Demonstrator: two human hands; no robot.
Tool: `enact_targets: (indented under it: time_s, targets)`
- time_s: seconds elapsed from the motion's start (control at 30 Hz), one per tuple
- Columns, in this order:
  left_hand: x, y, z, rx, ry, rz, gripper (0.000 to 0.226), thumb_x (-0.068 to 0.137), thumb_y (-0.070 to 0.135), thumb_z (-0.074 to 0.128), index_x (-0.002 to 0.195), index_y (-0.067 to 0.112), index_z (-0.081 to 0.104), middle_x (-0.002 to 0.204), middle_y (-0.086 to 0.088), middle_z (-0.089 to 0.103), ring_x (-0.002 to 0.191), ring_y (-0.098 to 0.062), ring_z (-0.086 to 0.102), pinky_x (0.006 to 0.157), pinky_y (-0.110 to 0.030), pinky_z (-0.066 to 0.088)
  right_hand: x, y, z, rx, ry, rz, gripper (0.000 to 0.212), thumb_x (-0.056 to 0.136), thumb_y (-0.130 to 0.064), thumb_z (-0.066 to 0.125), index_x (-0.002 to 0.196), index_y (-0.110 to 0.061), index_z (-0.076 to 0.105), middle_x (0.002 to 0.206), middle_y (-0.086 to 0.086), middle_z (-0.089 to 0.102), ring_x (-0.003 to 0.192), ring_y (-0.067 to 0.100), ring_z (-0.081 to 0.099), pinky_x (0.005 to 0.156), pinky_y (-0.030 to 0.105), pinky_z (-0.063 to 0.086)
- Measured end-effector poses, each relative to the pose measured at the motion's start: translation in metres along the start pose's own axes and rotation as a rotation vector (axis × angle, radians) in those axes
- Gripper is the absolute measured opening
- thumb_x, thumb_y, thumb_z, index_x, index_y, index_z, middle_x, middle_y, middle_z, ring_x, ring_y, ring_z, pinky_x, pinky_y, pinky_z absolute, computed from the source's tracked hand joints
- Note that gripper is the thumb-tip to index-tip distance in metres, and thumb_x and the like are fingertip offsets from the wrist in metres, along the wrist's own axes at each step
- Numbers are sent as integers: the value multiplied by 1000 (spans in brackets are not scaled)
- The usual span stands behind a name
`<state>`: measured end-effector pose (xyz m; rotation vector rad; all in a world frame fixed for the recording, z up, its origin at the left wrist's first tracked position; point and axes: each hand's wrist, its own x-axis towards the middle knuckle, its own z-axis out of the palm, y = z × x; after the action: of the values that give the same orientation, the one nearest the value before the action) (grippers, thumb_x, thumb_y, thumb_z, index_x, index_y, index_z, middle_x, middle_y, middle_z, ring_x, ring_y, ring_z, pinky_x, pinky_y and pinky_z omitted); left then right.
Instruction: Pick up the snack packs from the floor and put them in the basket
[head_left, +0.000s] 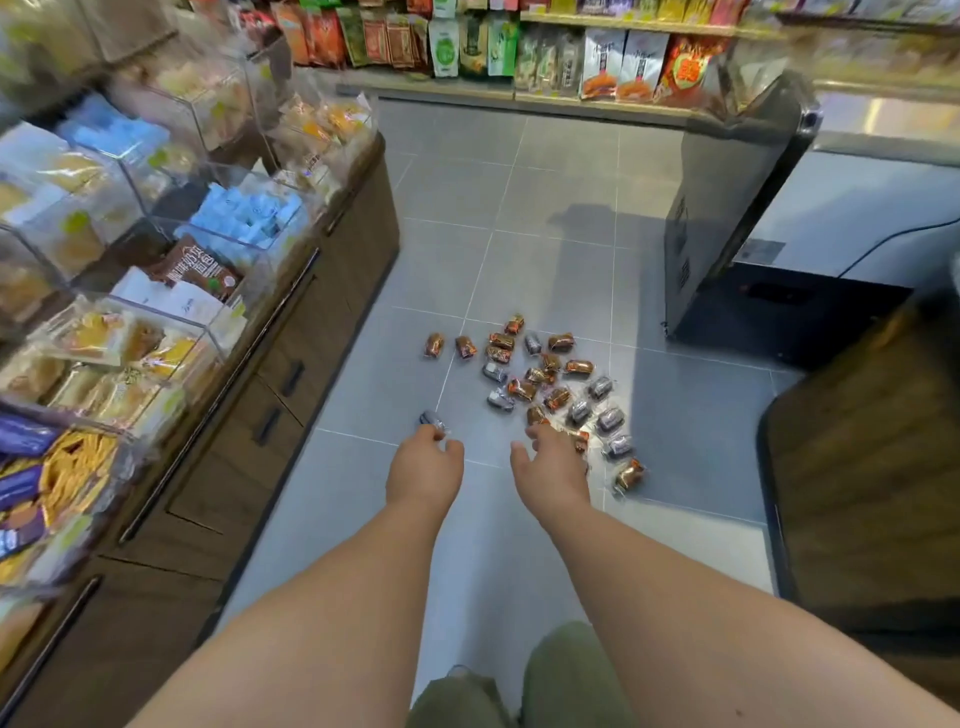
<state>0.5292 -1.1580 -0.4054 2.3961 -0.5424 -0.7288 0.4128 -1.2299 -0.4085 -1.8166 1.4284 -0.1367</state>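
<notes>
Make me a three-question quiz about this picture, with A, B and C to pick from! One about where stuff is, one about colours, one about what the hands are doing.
1. Where are the small snack packs?
A. On a shelf
B. On the grey floor
C. In a drawer

2. What colours are they?
A. Blue and pink
B. All green
C. Orange-brown and silver

3. What are the two hands doing?
A. Reaching down towards the packs
B. Hiding in pockets
C. Carrying a big box

Answers:
1 B, the packs lie scattered on the tiles.
2 C, some wrappers are orange-brown and the others are silver.
3 A, both arms are stretched out, with the left hand and the right hand at the nearest packs.
</notes>
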Motion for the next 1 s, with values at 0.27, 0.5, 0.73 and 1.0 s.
enact_targets:
  time_s: [0.27,0.5,0.73,1.0]
  targets:
    - [151,44,-15,36,11,-43,33,92,23,45,122,13,54,117,-10,60,101,-28,57,80,-29,43,148,-70,14,-52,-49,-25,43,98,-34,46,137,-15,45,141,10,38,128,28,42,102,36,36]
    - [278,109,-33,2,24,-118,37,91,24,47,126,13,51,123,-12,57,109,-30,55,88,-30,43,289,-148,0,-81,-71,-52,43,97,-35,47,134,-13,47,137,12,43,124,30,45,100,37,39]
    - [386,142,-46,8,-4,-123,36,92,27,47,126,15,50,119,-12,58,103,-31,58,81,-33,46,385,-210,9,-97,-98,-57,39,96,-34,48,130,-14,50,135,12,43,122,31,46,100,39,40]
    - [552,155,-74,82,-133,-93,41,93,27,48,130,10,47,126,-14,55,110,-29,54,83,-29,40,505,-281,61,-62,-70,95,42,95,-34,49,133,-14,48,137,11,47,124,30,46,101,38,39]
